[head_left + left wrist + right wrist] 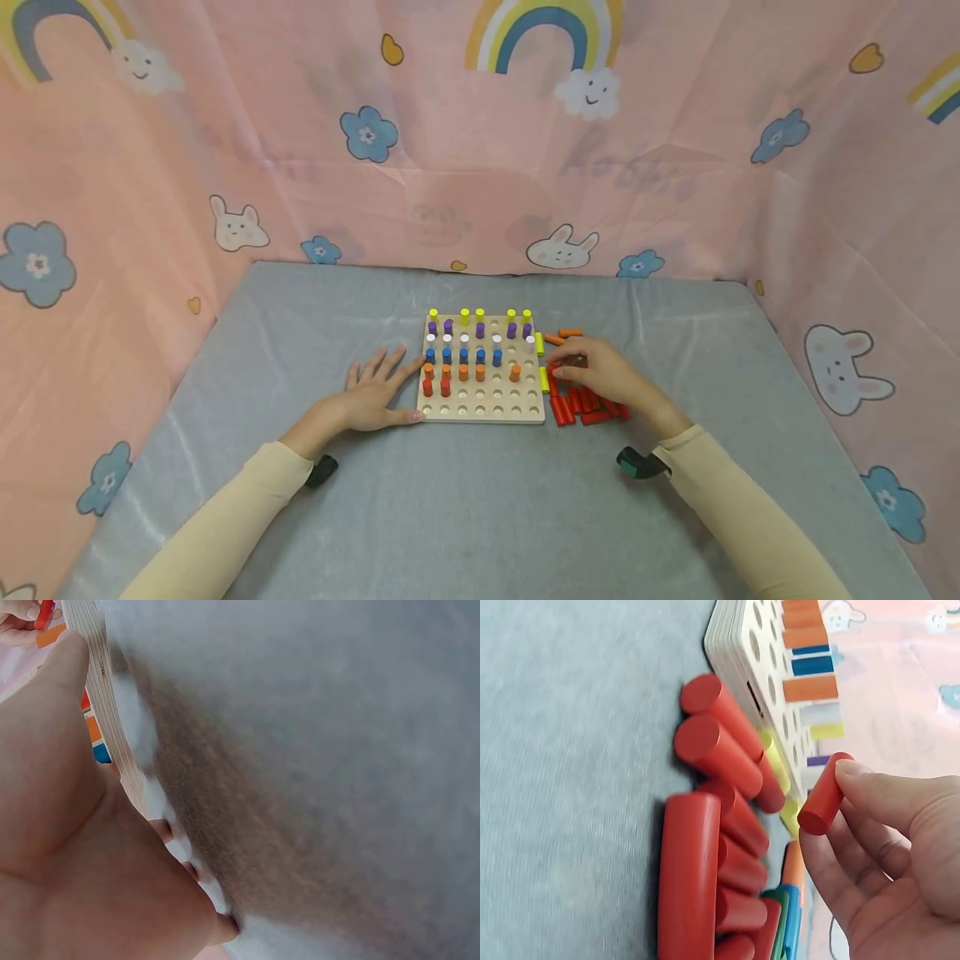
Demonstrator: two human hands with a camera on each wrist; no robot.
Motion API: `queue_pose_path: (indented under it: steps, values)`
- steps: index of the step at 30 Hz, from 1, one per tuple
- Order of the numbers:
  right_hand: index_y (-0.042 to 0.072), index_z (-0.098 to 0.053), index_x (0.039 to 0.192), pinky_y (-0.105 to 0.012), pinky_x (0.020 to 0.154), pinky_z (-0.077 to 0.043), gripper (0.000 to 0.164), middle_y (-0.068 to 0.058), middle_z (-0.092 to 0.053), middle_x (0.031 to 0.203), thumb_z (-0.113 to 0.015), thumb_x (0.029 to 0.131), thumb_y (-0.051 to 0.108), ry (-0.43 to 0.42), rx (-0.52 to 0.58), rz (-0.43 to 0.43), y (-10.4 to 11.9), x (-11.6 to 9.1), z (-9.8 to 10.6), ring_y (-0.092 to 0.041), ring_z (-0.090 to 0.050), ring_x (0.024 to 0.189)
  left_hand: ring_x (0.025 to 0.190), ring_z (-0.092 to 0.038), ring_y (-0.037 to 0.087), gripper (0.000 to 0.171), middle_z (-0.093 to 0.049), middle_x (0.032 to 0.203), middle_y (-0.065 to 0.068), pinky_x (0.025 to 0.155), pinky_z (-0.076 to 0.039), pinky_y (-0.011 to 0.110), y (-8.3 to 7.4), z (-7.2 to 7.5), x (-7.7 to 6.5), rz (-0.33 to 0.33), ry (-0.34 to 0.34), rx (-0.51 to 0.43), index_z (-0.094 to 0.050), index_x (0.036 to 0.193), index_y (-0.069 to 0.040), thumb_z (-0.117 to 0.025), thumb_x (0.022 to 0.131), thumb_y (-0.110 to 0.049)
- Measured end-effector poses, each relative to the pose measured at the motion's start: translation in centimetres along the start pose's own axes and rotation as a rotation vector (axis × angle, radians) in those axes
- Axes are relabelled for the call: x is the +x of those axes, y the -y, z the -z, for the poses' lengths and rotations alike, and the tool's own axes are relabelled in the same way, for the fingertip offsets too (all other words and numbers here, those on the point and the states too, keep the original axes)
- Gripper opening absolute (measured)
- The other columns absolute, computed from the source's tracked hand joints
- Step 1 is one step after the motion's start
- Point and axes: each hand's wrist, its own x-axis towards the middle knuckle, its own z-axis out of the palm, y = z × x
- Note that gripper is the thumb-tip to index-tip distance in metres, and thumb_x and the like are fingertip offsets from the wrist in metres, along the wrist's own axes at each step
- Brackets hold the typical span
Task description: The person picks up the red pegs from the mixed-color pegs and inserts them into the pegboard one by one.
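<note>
While the left hand [367,403] lies spread, the right [604,372] pinches a red peg [825,796], only its view showing a green peg [781,922].

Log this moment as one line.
right hand: pinches red peg | left hand: spread, touching pegboard | standing in pegboard: two red pegs | beside it: loose red pegs

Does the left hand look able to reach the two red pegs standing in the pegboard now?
Probably yes: the left hand rests at the left edge of the pegboard, close to both red pegs, with no visible obstacle between.
</note>
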Motion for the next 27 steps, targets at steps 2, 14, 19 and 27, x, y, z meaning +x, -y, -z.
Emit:
queue_pose_path:
  steps: [2,14,19,27]
  values:
    - [0.013,-0.073,0.115,-0.025,0.071,-0.052,0.023,-0.005,-0.072,0.109,-0.070,0.093,0.018,0.000,0.020,0.011,0.3,-0.1,-0.1,-0.017,-0.060,0.084,0.154,0.010,0.043,0.094,0.005,0.169,0.011,0.113,0.005,0.075,-0.1,0.0,0.0,0.000,-0.002,-0.003,-0.008,0.160,-0.031,-0.060,0.089,-0.063]
    - [0.010,-0.070,0.114,-0.031,0.083,-0.054,0.020,-0.004,-0.069,0.105,-0.067,0.095,0.014,-0.048,0.063,0.065,1.3,-0.2,-1.4,-0.016,-0.061,0.095,0.154,0.010,0.042,0.094,0.006,0.169,0.009,0.114,0.005,0.075,0.0,-0.2,0.1,0.005,-0.011,0.009,-0.007,0.160,-0.032,-0.060,0.089,-0.063]
    - [0.012,-0.071,0.117,-0.029,0.081,-0.054,0.023,-0.004,-0.070,0.107,-0.066,0.095,0.018,-0.060,0.066,0.078,1.4,-0.2,-1.8,-0.016,-0.061,0.095,0.154,0.010,0.042,0.093,0.006,0.169,0.009,0.114,0.005,0.075,0.1,-0.2,0.1,0.008,-0.011,0.009,-0.007,0.160,-0.032,-0.059,0.089,-0.064]
    - [0.014,-0.073,0.110,-0.024,0.078,-0.056,0.018,-0.003,-0.072,0.107,-0.070,0.092,0.018,-0.088,0.096,0.101,1.6,-0.3,-2.3,-0.014,-0.063,0.093,0.154,0.010,0.042,0.094,0.006,0.169,0.009,0.114,0.005,0.075,0.1,-0.3,0.1,0.006,-0.014,0.002,-0.007,0.160,-0.032,-0.060,0.089,-0.063]
